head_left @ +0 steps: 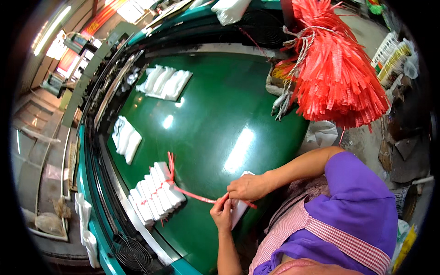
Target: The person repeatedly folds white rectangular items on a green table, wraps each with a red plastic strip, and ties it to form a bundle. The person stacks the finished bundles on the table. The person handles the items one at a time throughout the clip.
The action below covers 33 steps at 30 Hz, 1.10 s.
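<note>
White bundles [156, 206], some red-tied, lie on the glossy green tabletop [206, 114].

A loose purple top [330, 204] with a wide, plain short sleeve [362, 176] is worn beneath a red-and-white checked apron [284, 225], whose broad checked strap [348, 241] is laid across the purple, while darker, brownish fabric [308, 189] is partly seen beside the apron's edge and the forearms [295, 169] are left bare.
</note>
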Tool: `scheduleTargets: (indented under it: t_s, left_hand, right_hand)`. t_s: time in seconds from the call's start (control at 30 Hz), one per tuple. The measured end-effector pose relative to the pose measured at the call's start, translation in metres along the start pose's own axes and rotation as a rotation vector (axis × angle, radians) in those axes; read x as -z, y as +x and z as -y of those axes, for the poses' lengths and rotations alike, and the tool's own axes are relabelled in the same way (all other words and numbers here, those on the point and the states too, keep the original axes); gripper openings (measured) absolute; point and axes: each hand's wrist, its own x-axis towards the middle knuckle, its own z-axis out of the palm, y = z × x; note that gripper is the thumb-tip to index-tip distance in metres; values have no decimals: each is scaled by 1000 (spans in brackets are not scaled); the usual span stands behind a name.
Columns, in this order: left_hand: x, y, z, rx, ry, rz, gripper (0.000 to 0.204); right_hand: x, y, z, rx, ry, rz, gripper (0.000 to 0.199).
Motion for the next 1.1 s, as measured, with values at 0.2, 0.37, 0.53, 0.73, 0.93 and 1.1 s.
scheduleTargets:
  t_s: [0.2,0.37,0.53,0.73,0.93,1.1]
  left_hand:
    - [-6,-1,1,-102,-49,-111,20]
    - [1,-5,0,-108,7,-114,12]
    - [4,-5,3,-40,65,-124,7]
    - [-7,-6,9,-214,130,-170,7]
    - [-18,-20,-7,-779,776,41,12]
    - [3,12,-19,-566,723,-169,11]
  right_hand:
    - [-4,10,-12,173,-88,4,14]
    - [-15,8,-13,314,9,-51,14]
    - [-15,4,22,241,135,5,14]
    - [-12,26,-33,-575,1516,61,16]
    - [-26,29,-25,-227,722,130,21]
    - [-27,20,-23,-341,603,-71,15]
